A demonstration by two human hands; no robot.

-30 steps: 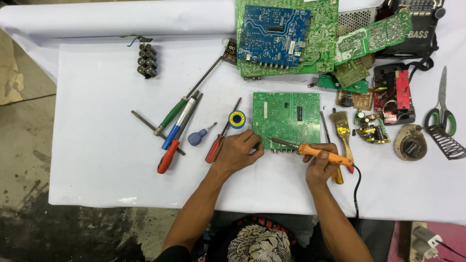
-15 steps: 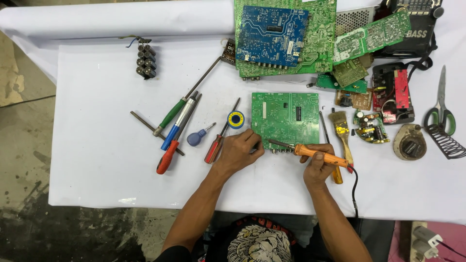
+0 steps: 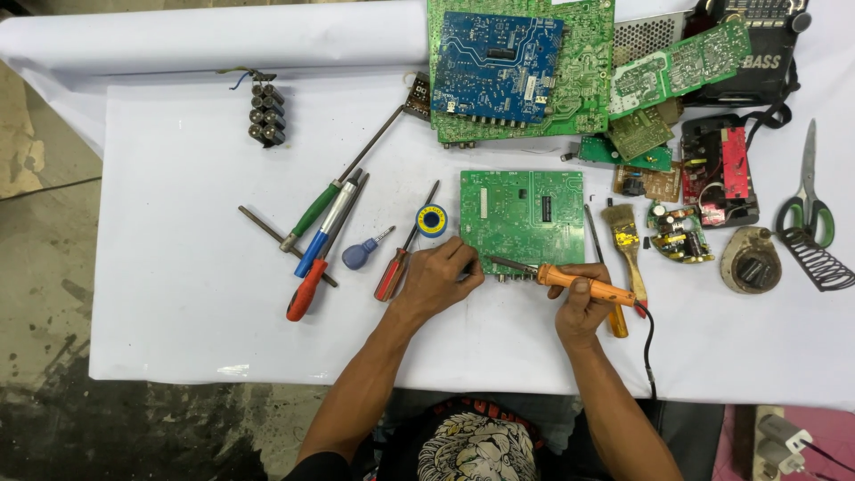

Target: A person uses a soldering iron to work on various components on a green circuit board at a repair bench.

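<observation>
A green circuit board (image 3: 521,218) lies flat on the white table cover (image 3: 178,267). My left hand (image 3: 441,281) rests at the board's near left corner, fingers pinched against its edge. My right hand (image 3: 579,307) grips an orange-handled soldering iron (image 3: 583,285). Its metal tip (image 3: 499,264) points left and meets the board's near edge close to my left fingers. The iron's black cord (image 3: 648,343) runs down off the table.
Several screwdrivers (image 3: 321,236) and a small solder spool (image 3: 431,219) lie left of the board. A brush (image 3: 626,245) lies right of it. Stacked circuit boards (image 3: 525,67), a black radio (image 3: 757,44), scissors (image 3: 806,191), a coiled iron stand (image 3: 819,263) and a battery pack (image 3: 264,114) ring the table.
The iron's tip has dropped slightly toward the board's near edge, close to my left fingers. My left hand has stayed at the board's corner.
</observation>
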